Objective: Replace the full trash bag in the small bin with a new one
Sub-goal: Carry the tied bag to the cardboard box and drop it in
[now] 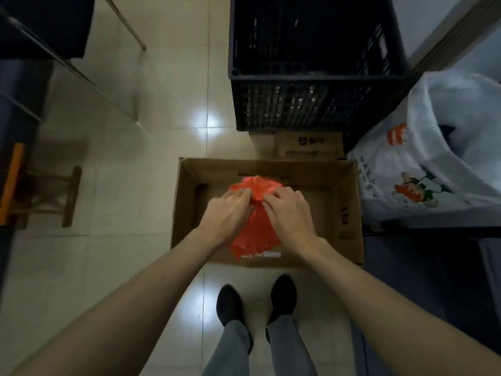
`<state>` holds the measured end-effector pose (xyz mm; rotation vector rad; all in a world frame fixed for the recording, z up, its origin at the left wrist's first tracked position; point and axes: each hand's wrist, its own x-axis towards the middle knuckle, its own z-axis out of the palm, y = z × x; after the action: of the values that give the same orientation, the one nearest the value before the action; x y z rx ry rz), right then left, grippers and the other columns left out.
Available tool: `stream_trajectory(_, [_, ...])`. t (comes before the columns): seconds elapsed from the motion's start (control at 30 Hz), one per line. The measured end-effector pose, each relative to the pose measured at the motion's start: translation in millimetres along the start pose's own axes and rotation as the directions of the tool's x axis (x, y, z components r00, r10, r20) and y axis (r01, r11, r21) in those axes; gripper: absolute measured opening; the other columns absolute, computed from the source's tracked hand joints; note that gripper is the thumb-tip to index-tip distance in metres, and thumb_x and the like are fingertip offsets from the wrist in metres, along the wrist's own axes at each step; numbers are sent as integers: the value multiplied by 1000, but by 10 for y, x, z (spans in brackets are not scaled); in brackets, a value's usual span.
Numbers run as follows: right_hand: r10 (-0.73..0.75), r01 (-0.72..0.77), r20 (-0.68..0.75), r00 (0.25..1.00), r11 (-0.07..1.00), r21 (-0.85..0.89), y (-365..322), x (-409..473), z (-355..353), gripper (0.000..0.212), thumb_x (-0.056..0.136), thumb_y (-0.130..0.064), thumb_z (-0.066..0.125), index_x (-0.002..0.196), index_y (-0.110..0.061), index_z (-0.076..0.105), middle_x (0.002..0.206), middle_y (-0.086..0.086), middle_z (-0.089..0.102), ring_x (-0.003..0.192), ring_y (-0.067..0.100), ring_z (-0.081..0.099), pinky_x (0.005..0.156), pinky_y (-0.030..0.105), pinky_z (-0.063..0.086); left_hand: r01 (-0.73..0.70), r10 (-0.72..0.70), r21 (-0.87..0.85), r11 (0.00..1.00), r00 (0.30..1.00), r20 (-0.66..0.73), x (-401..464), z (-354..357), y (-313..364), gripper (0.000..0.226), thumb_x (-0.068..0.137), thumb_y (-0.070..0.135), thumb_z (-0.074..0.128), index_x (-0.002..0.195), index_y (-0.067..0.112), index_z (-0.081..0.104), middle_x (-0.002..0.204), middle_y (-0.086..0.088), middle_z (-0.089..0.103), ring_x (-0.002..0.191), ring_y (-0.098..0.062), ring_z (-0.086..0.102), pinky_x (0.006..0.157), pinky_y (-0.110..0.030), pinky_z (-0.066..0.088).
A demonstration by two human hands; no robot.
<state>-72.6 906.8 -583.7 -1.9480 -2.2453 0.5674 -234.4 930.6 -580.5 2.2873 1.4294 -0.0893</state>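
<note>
Two hands, mine: left hand [229, 210] and right hand [287, 210] pinch red bag [252, 237] neck between them, equally near. Bag sits in box [349, 213], long axis running away from me.

red bag [250, 234]: thin glossy plastic, crinkled
box [349, 213]: matt brown cardboard
crate [311, 104]: dark plastic lattice
floor [151, 164]: glossy pale tiles
stool [69, 196]: wood

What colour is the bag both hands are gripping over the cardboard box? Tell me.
Red-orange, seen in the head view: the bag.
</note>
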Motion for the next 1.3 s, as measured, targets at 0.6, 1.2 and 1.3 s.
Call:
stream_trajectory(0.6, [75,-78,62,995,996,43,325,61,235,31,99,-37,41,113,-17,60,113,4,61,104,19,54,90,34,44,37,-31,139,990,998,-48,249,268,-90,33,101,46,39,111,18,53,109,-3,61,96,-20,58,71,-34,50])
stream_trajectory(1.2, [-1,-37,-452,892,997,-74,-301,98,-4699,43,97,-50,37,77,-18,58,81,0,61,86,22,56,75,39,46,-71,176,209,975,820,-545,147,-4323,2062,40,95,49,30,73,20,48,76,2,60,77,-22,59,64,-36,44])
stream_trajectory(1.3, [-12,-47,-503,864,993,-105,-268,-7,-5313,41,97,-49,38,71,-20,51,80,1,61,85,24,57,75,39,44,-103,242,256,961,758,-605,132,-4807,2390,39,94,48,32,71,20,48,74,2,59,74,-21,60,63,-37,45])
